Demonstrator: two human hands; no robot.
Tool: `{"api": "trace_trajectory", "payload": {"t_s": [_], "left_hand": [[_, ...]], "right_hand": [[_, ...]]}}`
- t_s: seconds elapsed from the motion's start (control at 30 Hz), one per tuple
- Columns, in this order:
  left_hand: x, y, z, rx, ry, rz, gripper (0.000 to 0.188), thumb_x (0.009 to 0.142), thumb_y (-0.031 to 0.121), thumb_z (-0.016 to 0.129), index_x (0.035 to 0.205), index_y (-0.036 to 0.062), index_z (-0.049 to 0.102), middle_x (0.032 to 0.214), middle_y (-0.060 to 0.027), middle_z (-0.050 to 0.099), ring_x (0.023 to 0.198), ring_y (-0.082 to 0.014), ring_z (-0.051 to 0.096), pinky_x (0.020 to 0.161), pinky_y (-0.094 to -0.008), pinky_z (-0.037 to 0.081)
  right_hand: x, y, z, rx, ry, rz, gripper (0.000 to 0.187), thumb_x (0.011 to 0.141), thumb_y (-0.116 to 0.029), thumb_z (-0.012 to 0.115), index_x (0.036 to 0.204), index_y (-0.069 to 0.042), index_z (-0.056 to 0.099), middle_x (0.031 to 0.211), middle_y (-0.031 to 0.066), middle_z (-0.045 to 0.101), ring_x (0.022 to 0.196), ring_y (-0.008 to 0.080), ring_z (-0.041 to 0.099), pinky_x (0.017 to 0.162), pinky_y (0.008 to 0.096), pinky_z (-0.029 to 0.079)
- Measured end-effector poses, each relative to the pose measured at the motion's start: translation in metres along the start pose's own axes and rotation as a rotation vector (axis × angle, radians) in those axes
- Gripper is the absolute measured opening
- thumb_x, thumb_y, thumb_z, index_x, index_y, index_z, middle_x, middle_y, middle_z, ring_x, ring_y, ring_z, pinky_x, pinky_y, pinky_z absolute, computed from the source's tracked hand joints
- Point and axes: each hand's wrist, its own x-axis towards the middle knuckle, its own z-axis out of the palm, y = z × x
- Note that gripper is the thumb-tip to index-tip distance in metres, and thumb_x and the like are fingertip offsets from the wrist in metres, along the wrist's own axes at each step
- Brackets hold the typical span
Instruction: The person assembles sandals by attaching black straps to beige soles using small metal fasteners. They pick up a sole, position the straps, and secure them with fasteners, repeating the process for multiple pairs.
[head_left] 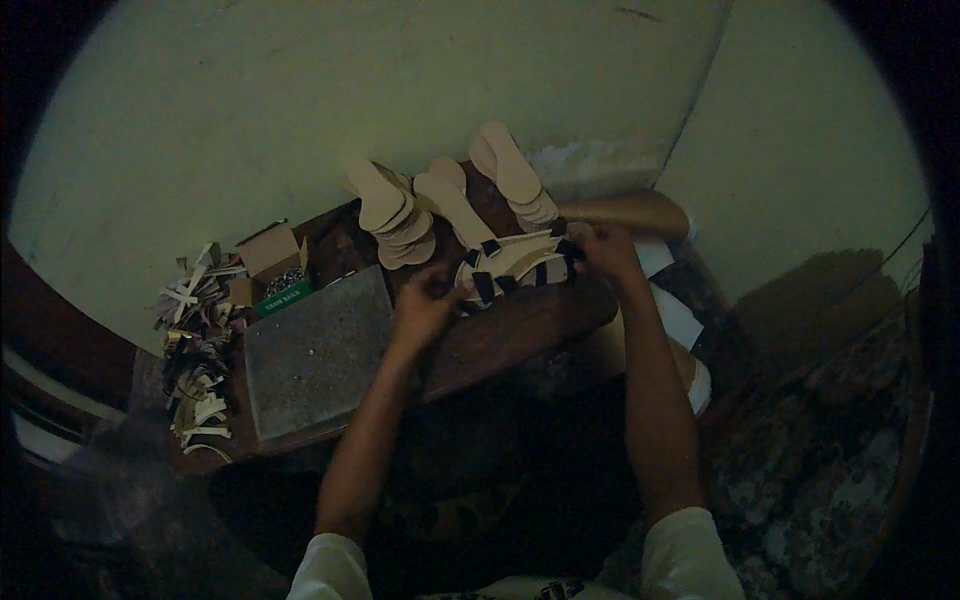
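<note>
Holding the strapped sandal (517,268) level seems wise to me, since toward the counter's (485,342) right end the right hand (603,252) clamps one end while the left hand (428,303) touches the other, its grip unclear.

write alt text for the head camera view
A person's left hand and right hand are at either end of a pale sandal piece with dark patches, over a brown table. Behind it lie pale soles; to the left are a gray slab, an open box of metal bits, and piled scraps.
</note>
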Motion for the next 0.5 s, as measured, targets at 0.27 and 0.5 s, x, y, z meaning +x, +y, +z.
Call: {"api": "trace_trajectory", "payload": {"t_s": [0.27, 0.5], "left_hand": [[-0.022, 0.0, 0.011, 0.136, -0.001, 0.356, 0.081, 0.068, 0.02, 0.088, 0.135, -0.0003, 0.048, 0.128, -0.0152, 0.056, 0.121, -0.0265, 0.054, 0.103, -0.0374, 0.043], [-0.023, 0.014, 0.015, 0.244, 0.046, 0.37, 0.073, 0.067, 0.017, 0.087, 0.129, 0.0011, 0.053, 0.123, -0.0151, 0.058, 0.118, -0.0268, 0.056, 0.102, -0.0375, 0.043]], "right_hand": [[0.021, 0.017, 0.004, -0.359, 0.033, -0.109, 0.046, 0.087, -0.037, 0.061, 0.105, 0.005, 0.068, 0.098, 0.0213, 0.07, 0.088, 0.0287, 0.069, 0.078, 0.0406, 0.053], [0.022, 0.013, 0.008, -0.364, -0.036, -0.035, 0.04, 0.089, -0.03, 0.057, 0.106, 0.004, 0.068, 0.099, 0.0218, 0.07, 0.09, 0.0281, 0.067, 0.081, 0.04, 0.051]]}}
